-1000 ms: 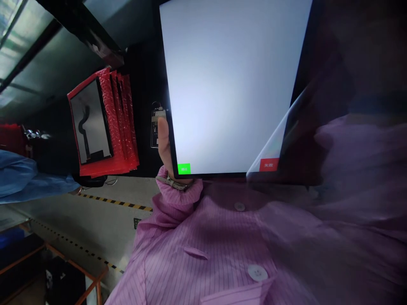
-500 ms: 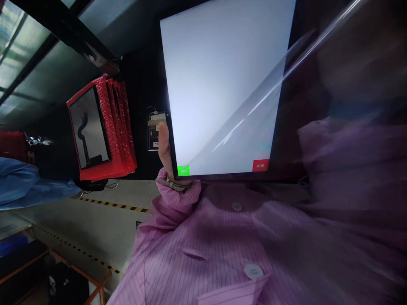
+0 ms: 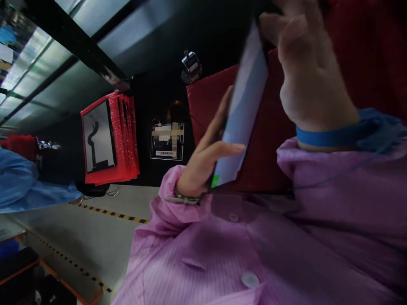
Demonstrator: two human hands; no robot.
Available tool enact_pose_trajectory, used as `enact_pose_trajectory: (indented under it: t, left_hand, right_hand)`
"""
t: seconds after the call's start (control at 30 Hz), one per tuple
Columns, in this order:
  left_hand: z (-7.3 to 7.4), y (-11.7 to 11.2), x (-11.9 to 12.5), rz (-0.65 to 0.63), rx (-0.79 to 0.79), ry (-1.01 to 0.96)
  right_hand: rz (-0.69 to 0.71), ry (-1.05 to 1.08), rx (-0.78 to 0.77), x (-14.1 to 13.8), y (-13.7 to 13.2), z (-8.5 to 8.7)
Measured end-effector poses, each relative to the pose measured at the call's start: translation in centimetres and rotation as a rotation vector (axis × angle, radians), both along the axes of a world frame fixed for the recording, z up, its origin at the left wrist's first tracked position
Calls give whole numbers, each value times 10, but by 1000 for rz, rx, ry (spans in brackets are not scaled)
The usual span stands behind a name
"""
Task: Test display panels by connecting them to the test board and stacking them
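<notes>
My left hand (image 3: 206,159) grips a lit display panel (image 3: 243,101) by its lower left side, thumb across the front and fingers behind. The panel is tilted steeply, so its pale screen shows as a narrow strip with a green patch (image 3: 215,181) at the bottom corner. My right hand (image 3: 310,76), with a blue band (image 3: 330,133) on its wrist, is raised beside the panel's top edge. Its fingers are bent and blurred; I cannot tell whether they touch the panel. Left of my left hand lies a small circuit board (image 3: 167,142) with tape across it.
A red mat (image 3: 270,169) lies under the panel. Further left, a stack of red bubble bags (image 3: 124,140) carries another display panel (image 3: 100,137). A shiny metal object (image 3: 191,66) stands behind the mat. A person's blue sleeve (image 3: 32,182) is at the far left.
The panel has turned from facing me to nearly edge-on. The clear film stretched across it is out of sight. My right hand has come into clear view at the upper right.
</notes>
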State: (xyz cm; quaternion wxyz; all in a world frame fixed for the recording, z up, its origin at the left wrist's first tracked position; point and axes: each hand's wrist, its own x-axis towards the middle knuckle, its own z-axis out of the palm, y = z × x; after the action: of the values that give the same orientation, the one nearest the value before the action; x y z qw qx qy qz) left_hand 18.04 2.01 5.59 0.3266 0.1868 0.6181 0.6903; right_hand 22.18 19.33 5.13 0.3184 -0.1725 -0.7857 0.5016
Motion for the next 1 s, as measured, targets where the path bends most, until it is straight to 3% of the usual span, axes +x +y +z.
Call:
enact_pose_trajectory:
  t: [0.1, 0.23, 0.33, 0.4, 0.43, 0.5, 0.57, 0.83, 1.0]
  left_hand:
    - [10, 18, 13, -196, 141, 4]
    - [5, 6, 17, -189, -55, 382]
    - [-21, -31, 11, 52, -178, 773]
    - [-47, -57, 3, 305, -420, 1024]
    - [-59, -68, -1, 347, -566, 1104]
    - [-79, -82, -6, 304, -798, 1202]
    - [-91, -87, -8, 217, -908, 1260]
    - [-104, -89, -7, 205, -895, 1389]
    - [-112, -92, -12, 209, -865, 1409]
  right_hand:
    - [-56, -63, -68, -2, 5, 4]
    - [-87, -26, -177, -2, 10, 9]
    - [-85, -3, -217, -1, 11, 7]
    - [-74, 19, -218, 2, 11, 4]
    - [-66, 22, -211, 3, 12, 3]
    - [-49, 13, -180, 4, 14, 0]
    - [-40, -4, -147, 5, 16, -3]
    - [-66, -94, -24, 5, 22, -8]
    - [-225, -204, 61, 6, 16, 0]
